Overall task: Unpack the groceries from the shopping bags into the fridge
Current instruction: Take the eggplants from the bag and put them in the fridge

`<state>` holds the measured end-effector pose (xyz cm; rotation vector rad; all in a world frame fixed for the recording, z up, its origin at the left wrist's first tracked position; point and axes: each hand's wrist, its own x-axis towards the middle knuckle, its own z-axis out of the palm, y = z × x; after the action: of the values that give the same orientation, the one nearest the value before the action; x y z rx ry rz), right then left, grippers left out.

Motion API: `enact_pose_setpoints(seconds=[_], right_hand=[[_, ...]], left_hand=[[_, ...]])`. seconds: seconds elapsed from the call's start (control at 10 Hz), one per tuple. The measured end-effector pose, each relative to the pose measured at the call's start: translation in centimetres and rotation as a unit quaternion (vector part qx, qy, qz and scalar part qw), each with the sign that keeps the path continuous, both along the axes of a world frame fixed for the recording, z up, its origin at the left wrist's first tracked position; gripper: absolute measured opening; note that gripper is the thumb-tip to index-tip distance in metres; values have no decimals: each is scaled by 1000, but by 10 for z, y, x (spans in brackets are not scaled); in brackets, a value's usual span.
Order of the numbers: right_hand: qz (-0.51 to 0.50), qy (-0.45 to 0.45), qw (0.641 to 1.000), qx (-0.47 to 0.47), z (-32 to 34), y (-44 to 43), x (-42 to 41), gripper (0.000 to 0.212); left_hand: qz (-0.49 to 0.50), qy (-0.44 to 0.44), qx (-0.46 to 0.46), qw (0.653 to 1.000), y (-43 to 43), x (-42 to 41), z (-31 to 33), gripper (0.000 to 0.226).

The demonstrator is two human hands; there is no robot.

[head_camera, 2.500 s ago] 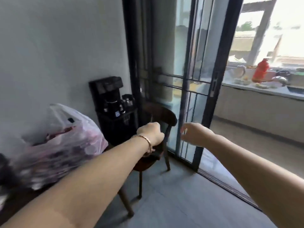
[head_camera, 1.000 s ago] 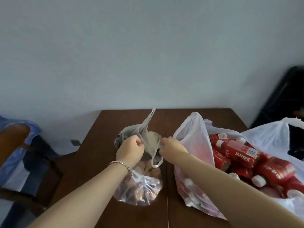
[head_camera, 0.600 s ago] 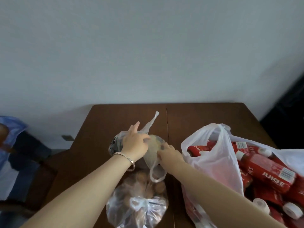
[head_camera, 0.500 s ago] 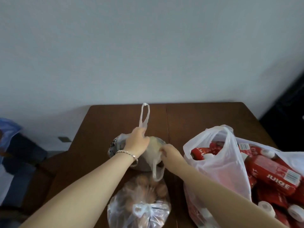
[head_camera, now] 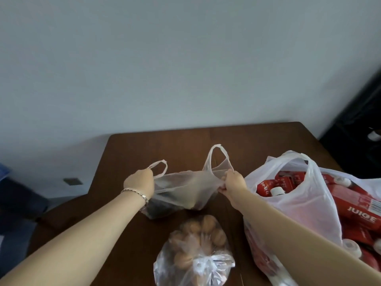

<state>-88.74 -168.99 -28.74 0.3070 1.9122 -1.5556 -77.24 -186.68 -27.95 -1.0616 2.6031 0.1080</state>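
A thin translucent shopping bag sits mid-table, stretched wide between my hands. My left hand grips its left handle and my right hand grips its right handle. Dark contents show at the bag's bottom left; what they are I cannot tell. Nearer to me lies a knotted clear bag of brown eggs. On the right stands a big white bag full of red juice bottles with white caps. No fridge is in view.
The dark wooden table stands against a plain grey wall. A black unit stands beyond the table's right corner. A blue object sits at the left edge. A wall socket is low on the wall.
I turned from the glass door to the table. My hands took the thin bag's handles and have now pulled them apart, opening its mouth.
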Motion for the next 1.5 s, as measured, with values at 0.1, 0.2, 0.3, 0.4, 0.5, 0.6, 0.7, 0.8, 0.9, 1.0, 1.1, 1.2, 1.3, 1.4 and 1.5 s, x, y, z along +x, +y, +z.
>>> enact_pose_setpoints(seconds=[0.1,0.2,0.3,0.4,0.5,0.6,0.7,0.8,0.9,1.0,1.1,1.2,1.3,1.4,1.5], right_hand=[[-8,-16,999,-35,11,-4,3,31],[7,19,998,-55,23,-4,12,21],[34,125,991,-45,46,6,29,29],[55,262,963,-29,74,30,45,35],[58,326,943,-32,106,58,58,37],[89,368,925,26,130,86,71,42],[174,404,889,129,140,117,86,43],[224,384,878,177,136,150,98,43],[237,334,893,188,125,184,102,39],[222,313,896,225,107,215,100,41],[222,265,906,245,85,241,96,35],[217,234,911,262,58,265,96,37],[159,233,927,246,35,283,95,42],[125,216,937,244,26,292,90,37],[82,263,927,254,28,298,89,14]], left_hand=[[76,139,72,985,-11,7,3,24],[206,244,192,928,-11,12,15,28],[306,306,278,857,-3,22,32,35],[308,338,308,835,18,30,56,37],[261,382,334,821,50,33,86,41],[207,397,415,792,98,45,117,27],[175,377,500,760,145,62,136,41],[156,361,534,749,177,78,141,48],[156,343,553,743,205,91,133,50],[177,309,568,742,234,96,116,49],[188,302,524,774,263,90,97,46],[183,307,458,814,288,85,78,40],[203,297,471,806,300,80,51,43],[234,299,459,803,296,73,36,39],[233,271,438,825,294,71,22,28]])
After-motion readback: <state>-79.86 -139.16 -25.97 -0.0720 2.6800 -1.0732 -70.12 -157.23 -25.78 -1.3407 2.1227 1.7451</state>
